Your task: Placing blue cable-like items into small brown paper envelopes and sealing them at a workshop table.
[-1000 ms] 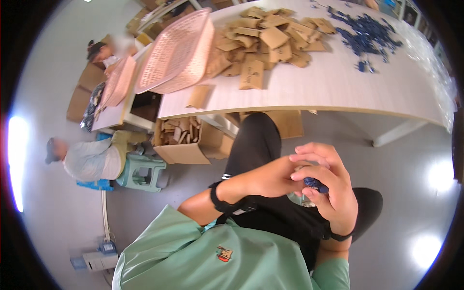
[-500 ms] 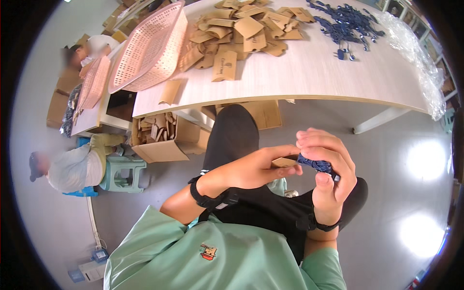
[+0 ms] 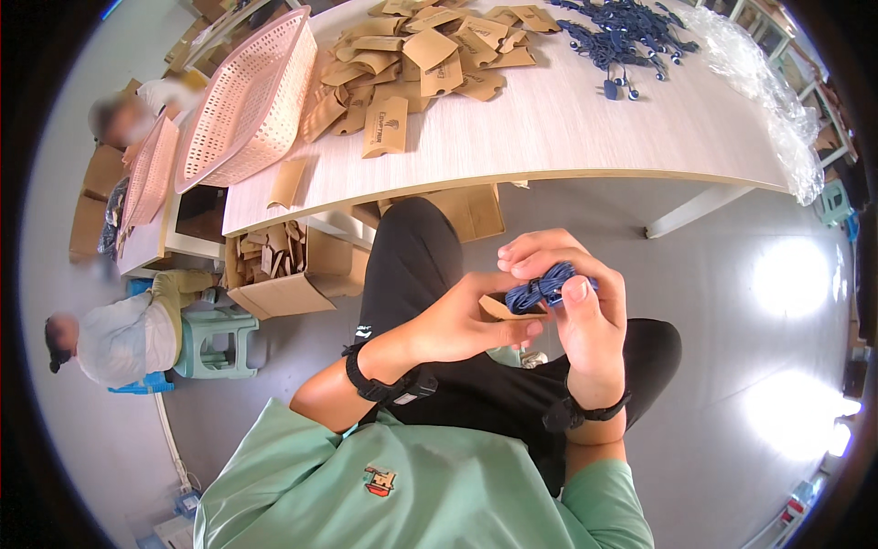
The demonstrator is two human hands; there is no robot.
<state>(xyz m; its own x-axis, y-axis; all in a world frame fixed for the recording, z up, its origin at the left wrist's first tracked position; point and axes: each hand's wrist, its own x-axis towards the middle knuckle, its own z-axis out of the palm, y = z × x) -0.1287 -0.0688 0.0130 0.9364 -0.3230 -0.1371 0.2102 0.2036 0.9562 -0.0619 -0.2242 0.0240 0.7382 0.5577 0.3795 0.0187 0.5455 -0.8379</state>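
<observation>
My left hand (image 3: pixel 462 322) is closed around a small brown cardboard pillow box (image 3: pixel 497 308), its end facing right and spread apart. A coiled bundle of dark blue earphones (image 3: pixel 538 289) is pinched in my right hand (image 3: pixel 593 306), with the thumb on the near side and the fingers arched over the top. The bundle's left end meets the mouth of the box; how far it reaches inside is hidden. Both hands are above my lap, in front of the table edge.
On the table (image 3: pixel 512 137) lie a heap of brown pillow boxes (image 3: pixel 430 50), more dark blue earphones (image 3: pixel 626 37), a pink basket (image 3: pixel 247 101) and clear plastic wrap (image 3: pixel 754 91). A carton (image 3: pixel 293 293) of flat cardboard pieces stands below. Another person (image 3: pixel 123 339) is at the left, near a green stool (image 3: pixel 218 343).
My right hand has brought the earphone bundle left and down against the box, whose end is now spread wider. The view has shifted slightly, moving the scene left.
</observation>
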